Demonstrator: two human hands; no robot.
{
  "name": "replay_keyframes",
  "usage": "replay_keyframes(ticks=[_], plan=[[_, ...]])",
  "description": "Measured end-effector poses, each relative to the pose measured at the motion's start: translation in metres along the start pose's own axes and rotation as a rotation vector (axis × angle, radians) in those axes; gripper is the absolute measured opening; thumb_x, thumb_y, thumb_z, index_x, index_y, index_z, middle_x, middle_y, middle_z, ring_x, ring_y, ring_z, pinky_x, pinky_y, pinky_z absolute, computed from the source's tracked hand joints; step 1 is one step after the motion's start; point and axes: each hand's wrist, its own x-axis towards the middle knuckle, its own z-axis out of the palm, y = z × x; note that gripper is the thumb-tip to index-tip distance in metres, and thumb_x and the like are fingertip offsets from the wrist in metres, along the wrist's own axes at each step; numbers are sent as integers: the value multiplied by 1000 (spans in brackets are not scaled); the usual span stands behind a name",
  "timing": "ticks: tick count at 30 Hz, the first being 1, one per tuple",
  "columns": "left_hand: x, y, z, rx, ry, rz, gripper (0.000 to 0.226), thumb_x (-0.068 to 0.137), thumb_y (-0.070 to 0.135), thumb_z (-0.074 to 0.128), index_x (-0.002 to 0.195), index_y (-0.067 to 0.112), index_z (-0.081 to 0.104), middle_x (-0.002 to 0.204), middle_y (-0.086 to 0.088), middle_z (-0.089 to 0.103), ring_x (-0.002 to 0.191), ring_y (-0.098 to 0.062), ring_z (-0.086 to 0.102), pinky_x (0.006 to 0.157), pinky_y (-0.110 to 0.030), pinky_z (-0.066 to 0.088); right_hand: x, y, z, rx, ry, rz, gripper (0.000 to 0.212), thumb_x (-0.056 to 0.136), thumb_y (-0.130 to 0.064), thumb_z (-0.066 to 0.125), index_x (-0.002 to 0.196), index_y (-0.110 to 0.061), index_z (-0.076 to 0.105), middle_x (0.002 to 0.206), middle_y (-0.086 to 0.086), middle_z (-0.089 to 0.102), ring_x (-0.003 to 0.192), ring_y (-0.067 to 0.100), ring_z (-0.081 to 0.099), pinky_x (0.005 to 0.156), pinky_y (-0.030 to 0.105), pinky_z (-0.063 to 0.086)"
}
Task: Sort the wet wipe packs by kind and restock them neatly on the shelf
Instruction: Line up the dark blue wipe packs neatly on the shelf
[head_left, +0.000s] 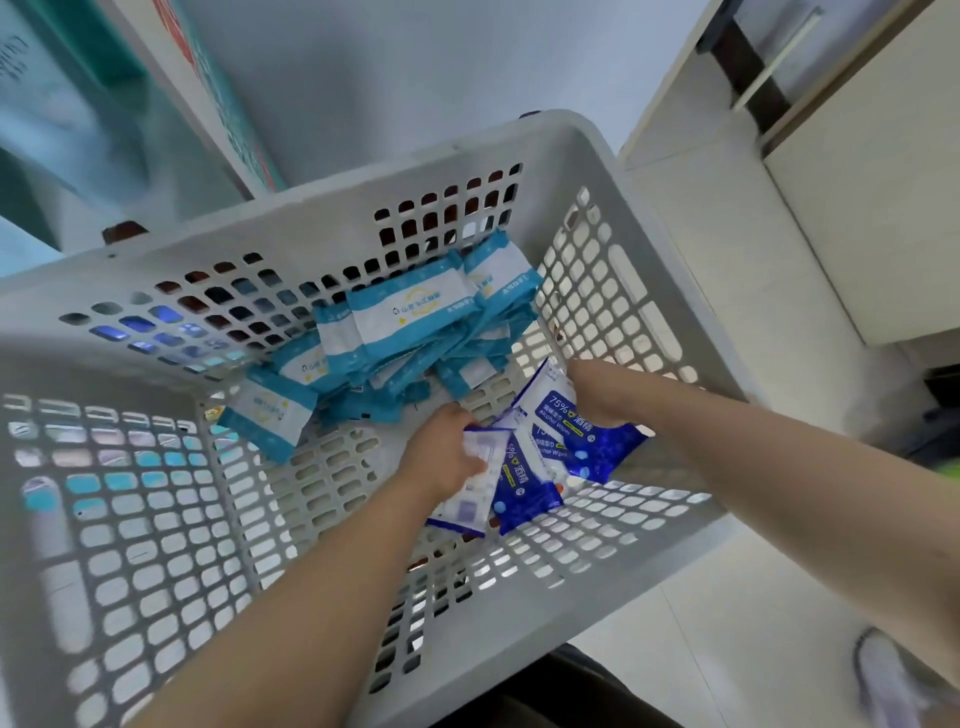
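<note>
Both my arms reach down into a white perforated basket (545, 156). Several teal-and-white wipe packs (410, 312) lie heaped against its far wall. Dark blue alcohol wipe packs (524, 493) lie nearer me on the basket floor. My left hand (447, 457) grips a blue pack turned back side up (475, 488). My right hand (597, 389) holds another blue pack marked 75% (566, 415) from above; its fingers are hidden under the pack.
A shelf unit with teal trim (223, 93) stands beyond the basket at the upper left. Pale cabinets (857, 182) run along the right. White floor tiles (727, 623) and a light shoe (888, 675) show at the lower right.
</note>
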Motion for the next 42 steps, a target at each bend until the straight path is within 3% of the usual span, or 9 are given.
replay_keyframes(ticks=[5,9,12,15,20,26,34,38,42], plan=[[-3,1,3,-133,-65,-98,48,74,11,79,114,15,52,107,1,62,89,-13,58,70,-22,47,1,0,-1,-32,-17,-3,37,93,7,37,129,6,46,127,19,57,113,30,59,53,24,35],[-1,-8,-17,-42,-180,-151,50,76,23,79,121,15,59,120,-3,62,102,-19,60,79,-27,47,2,-1,1,42,5,20,41,93,5,38,134,3,40,130,18,55,114,30,57,73,32,46],[-6,-28,-32,-54,-121,-230,45,78,28,77,119,15,61,119,-4,63,98,-18,60,80,-28,47,6,-2,4,108,28,-39,40,90,4,42,130,-2,47,127,17,55,110,31,57,72,31,44],[-18,-40,-44,-90,-48,-313,40,83,30,72,117,13,60,116,-6,63,90,-17,59,66,-26,46,12,-10,13,52,-12,-104,26,89,0,45,112,-1,57,118,18,59,98,29,58,62,28,39],[-26,-39,-45,-94,-31,-299,40,91,22,63,130,13,55,130,-7,59,114,-22,57,81,-27,41,17,-16,23,18,-77,-143,32,91,-7,52,123,-4,52,123,15,59,108,29,59,73,28,45],[-45,-33,-52,-124,18,-258,50,87,21,69,134,18,53,130,-2,58,106,-16,57,82,-27,44,16,-21,15,4,-90,-173,33,90,-8,52,123,-5,50,122,14,58,106,29,59,76,31,47],[-105,-14,-114,-178,204,-214,48,83,33,73,124,14,56,108,4,54,93,-14,53,78,-30,47,-43,-63,-42,45,57,-331,25,93,-19,54,117,-12,51,116,6,59,103,24,57,79,32,47],[-166,-23,-161,-306,353,-136,23,82,26,75,99,22,61,96,5,67,86,-15,65,79,-37,55,-89,-101,-79,37,206,-427,20,94,-22,53,112,-15,48,111,3,58,94,21,55,71,31,46],[-243,-45,-193,-472,612,-46,16,81,20,76,87,27,62,78,12,68,67,2,64,59,-16,47,-145,-154,-109,253,330,-595,9,91,-17,56,97,-22,52,92,-4,62,78,13,60,63,27,49]])
